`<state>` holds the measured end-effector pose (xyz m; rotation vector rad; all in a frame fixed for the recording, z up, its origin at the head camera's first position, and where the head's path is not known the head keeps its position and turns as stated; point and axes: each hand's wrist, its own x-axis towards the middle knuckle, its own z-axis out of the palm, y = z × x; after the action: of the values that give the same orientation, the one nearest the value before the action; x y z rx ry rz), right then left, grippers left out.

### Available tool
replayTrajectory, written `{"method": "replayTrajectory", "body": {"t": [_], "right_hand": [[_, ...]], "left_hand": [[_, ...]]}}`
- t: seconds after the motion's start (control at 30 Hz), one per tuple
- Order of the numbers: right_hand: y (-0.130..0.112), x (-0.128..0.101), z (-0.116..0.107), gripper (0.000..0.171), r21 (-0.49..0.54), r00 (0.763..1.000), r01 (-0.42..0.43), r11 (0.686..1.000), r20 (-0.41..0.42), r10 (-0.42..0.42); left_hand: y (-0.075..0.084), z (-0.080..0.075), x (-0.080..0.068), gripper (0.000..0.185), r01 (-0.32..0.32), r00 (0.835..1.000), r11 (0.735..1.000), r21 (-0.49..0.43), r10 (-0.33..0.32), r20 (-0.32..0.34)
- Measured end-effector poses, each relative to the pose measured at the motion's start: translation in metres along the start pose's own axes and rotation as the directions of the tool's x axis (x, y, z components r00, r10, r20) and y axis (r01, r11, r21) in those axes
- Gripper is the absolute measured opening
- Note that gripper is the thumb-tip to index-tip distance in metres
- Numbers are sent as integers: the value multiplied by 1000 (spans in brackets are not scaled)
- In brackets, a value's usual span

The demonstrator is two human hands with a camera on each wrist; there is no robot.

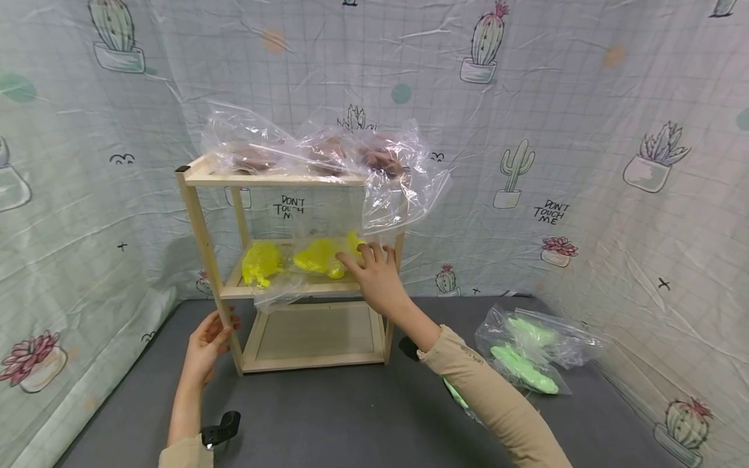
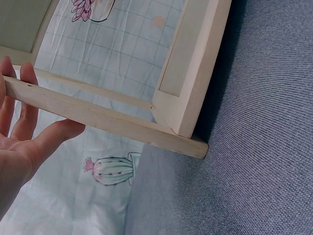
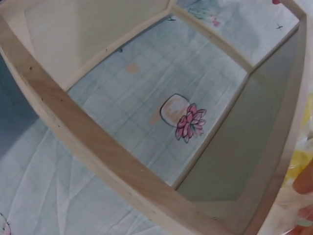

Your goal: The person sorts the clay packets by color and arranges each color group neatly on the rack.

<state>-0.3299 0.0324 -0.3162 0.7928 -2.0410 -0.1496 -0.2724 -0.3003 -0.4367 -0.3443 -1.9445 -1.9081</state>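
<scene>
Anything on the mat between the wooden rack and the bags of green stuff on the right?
Only the right forearm crosses above it; the head view shows bare grey mat between the rack and the green bags.

I noted two clear bags of yellow pieces [image 1: 316, 257] lying on the wooden rack's [image 1: 206, 247] middle shelf, toward its right edge.

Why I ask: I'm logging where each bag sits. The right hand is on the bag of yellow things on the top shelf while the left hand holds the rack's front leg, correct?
Not quite. In the head view the right hand touches the yellow bag on the middle shelf, not the top. The left hand does hold the rack's front leg.
</scene>
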Motion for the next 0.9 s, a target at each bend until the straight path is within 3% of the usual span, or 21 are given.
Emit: {"method": "replayTrajectory", "body": {"t": [0.13,0.37,0.6,0.9], "right_hand": [[-2,-2,-6,40,24,999,-15,1000,29,14],[-8,-5,-10,39,27,995,-55,998,80,53],[-10,-8,-8,18,46,990,-82,996,119,76],[-9,-17,-6,27,69,990,-51,996,134,42]], "left_hand": [[0,0,1,37,9,1000,1000,17,-9,-8],[1,-1,0,39,9,1000,999,52,-8,-16],[0,1,0,37,0,1000,999,36,1,-12],[1,1,0,38,17,1000,999,40,-16,-10]]}}
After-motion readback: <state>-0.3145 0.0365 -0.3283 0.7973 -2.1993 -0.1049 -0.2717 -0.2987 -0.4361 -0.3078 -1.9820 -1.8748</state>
